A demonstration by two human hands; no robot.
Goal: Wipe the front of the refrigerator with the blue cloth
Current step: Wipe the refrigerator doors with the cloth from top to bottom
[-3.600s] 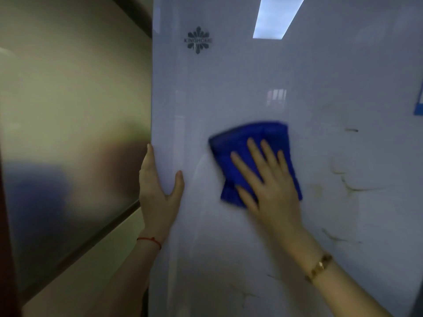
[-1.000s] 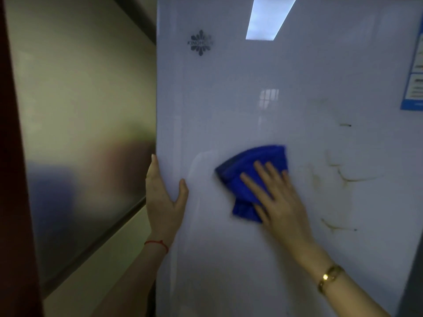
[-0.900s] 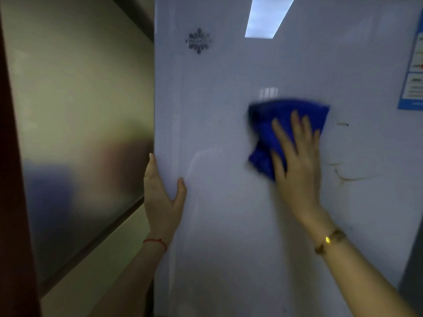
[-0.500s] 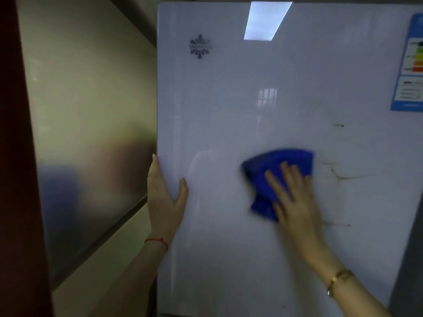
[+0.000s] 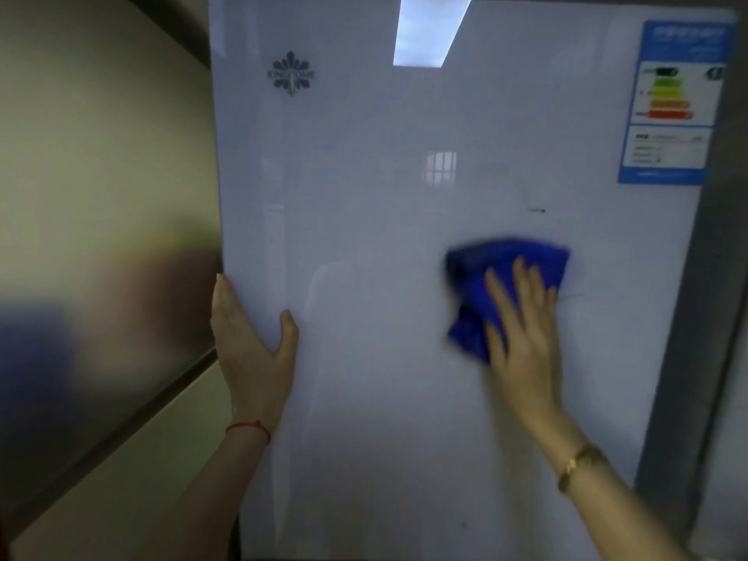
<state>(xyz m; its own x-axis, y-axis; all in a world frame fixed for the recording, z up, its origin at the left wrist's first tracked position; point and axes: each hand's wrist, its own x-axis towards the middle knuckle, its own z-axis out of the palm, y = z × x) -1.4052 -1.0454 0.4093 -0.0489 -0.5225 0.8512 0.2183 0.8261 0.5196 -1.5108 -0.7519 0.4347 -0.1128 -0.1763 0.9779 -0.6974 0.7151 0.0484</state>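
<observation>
So the refrigerator door (image 5: 364,236) fills most of the view, glossy white, with a ceiling light reflected near its top and a wall panel (image 5: 101,196) off to the left. Compared with a moment ago, the brownish streaks on the right half look mostly gone; I can only make out a small dark mark (image 5: 538,210) above the cloth and a faint line just right of it. My read is the wiping is working and that stained patch is nearly done, though the blur makes it hard to be sure.

The energy label (image 5: 672,103) sits at the top right corner, and a snowflake-ish logo (image 5: 291,74) at the upper left.

The left hand (image 5: 251,350) is open, fingers wrapped round the door's left edge, thumb on the front, steadying it.

The right hand (image 5: 522,330) is spread flat, fingers pointing up, pressing the blue cloth (image 5: 485,273) against the door, right of centre. It has slid further right since half a second back. The cloth is bunched, wider at the top, with its long axis roughly vertical and a tail hanging down to the left of the palm.
</observation>
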